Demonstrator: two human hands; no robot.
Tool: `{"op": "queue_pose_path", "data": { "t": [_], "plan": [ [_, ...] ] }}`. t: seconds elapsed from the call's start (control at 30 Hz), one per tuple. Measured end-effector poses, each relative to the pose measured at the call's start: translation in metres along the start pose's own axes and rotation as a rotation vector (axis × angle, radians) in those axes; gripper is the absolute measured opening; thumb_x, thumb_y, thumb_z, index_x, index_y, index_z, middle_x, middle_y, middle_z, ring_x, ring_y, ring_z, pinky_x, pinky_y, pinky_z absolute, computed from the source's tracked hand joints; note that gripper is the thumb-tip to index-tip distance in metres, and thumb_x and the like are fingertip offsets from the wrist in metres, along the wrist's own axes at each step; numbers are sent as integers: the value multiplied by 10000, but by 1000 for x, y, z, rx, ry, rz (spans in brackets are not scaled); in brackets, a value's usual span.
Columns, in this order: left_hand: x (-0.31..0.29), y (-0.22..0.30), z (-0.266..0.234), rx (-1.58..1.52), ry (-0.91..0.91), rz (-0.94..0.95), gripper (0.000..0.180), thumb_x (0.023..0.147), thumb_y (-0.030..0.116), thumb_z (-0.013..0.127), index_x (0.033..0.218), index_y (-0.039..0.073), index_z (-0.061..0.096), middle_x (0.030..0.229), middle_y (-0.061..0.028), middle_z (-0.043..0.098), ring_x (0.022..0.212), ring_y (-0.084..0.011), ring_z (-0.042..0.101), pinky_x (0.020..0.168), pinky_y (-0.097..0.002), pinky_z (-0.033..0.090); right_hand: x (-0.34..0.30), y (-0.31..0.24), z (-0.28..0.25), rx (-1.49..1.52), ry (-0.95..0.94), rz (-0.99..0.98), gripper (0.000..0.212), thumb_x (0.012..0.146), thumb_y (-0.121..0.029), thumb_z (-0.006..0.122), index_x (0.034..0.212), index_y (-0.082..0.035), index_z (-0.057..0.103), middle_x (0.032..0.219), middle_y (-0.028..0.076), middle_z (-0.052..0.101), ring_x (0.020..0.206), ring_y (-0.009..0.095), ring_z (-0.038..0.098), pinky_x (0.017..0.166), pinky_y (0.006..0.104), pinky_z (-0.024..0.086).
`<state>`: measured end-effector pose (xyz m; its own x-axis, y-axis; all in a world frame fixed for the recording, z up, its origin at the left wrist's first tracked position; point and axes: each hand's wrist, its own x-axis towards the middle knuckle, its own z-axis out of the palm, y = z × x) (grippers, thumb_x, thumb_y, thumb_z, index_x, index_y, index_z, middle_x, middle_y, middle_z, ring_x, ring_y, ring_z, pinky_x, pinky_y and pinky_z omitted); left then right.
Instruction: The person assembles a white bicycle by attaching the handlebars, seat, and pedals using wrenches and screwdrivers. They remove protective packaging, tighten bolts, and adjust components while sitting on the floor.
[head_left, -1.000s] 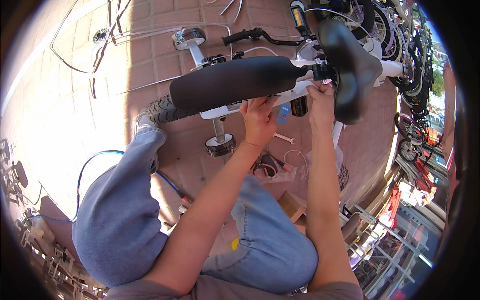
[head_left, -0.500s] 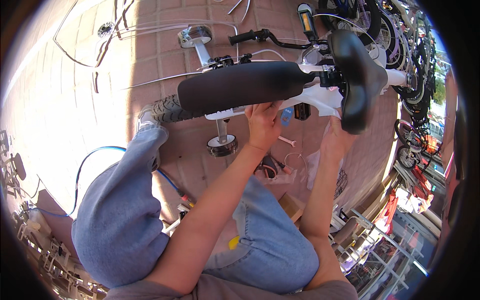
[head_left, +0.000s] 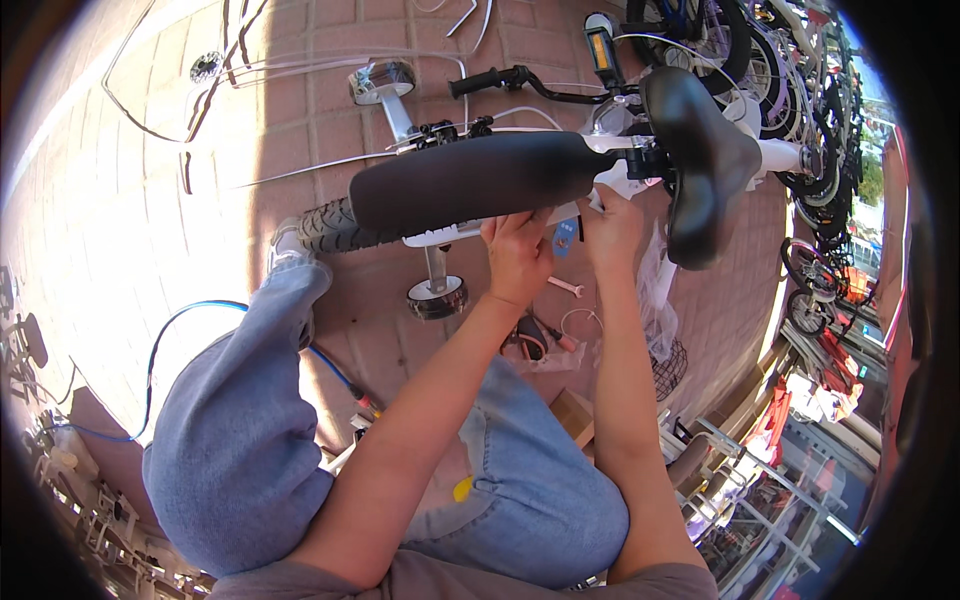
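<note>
A small white bicycle with a black saddle [head_left: 695, 150] and a broad black rear mudguard [head_left: 470, 185] stands before me. My left hand [head_left: 517, 258] is closed beneath the mudguard, against the white part there; its fingertips are partly hidden. Beside it dangles a blue tag [head_left: 565, 236]. To the right, my right hand [head_left: 612, 228] is raised to the white frame below the saddle, fingers pinched together; what is between them does not show clearly. Clear plastic film [head_left: 657, 300] hangs or lies just right of my right forearm. Training wheels [head_left: 437, 297] flank the knobbly rear tyre [head_left: 335, 228].
On the brick paving [head_left: 370, 300] lie a wrench [head_left: 566, 286], a dark-and-orange tool [head_left: 531, 338] and a cardboard box [head_left: 574, 415] by my knee. A blue hose [head_left: 152, 345] curves at left. Several bicycles [head_left: 815, 120] line the far right; a metal rack [head_left: 770, 510] is at lower right.
My right hand has moved left from beneath the saddle to the frame near my left hand. More of the clear film shows beside my forearm. My left hand stays under the mudguard.
</note>
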<state>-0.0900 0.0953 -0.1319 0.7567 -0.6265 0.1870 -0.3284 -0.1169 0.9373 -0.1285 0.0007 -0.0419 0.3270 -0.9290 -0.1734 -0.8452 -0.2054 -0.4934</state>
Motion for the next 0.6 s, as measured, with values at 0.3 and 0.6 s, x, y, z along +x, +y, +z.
{"op": "queue_pose_path", "data": {
  "t": [0.3, 0.6],
  "plan": [
    [-13, -2, -3, -23, 4, 26, 410, 597, -16, 576, 982, 73, 687, 1067, -77, 618, 1067, -268, 528, 941, -393, 302, -13, 31, 18, 788, 213, 0, 193, 772, 20, 635, 964, 19, 656, 799, 32, 609, 665, 88, 540, 579, 205, 417],
    [-14, 6, -1, 105, 21, 26, 474, 592, -13, 563, 1050, 65, 661, 1127, -128, 578, 1146, -310, 471, 995, -437, 254, -7, 23, 9, 372, 210, -105, 172, 816, -57, 600, 976, 4, 618, 878, 46, 563, 723, 138, 538, 654, 238, 432]
  ]
}}
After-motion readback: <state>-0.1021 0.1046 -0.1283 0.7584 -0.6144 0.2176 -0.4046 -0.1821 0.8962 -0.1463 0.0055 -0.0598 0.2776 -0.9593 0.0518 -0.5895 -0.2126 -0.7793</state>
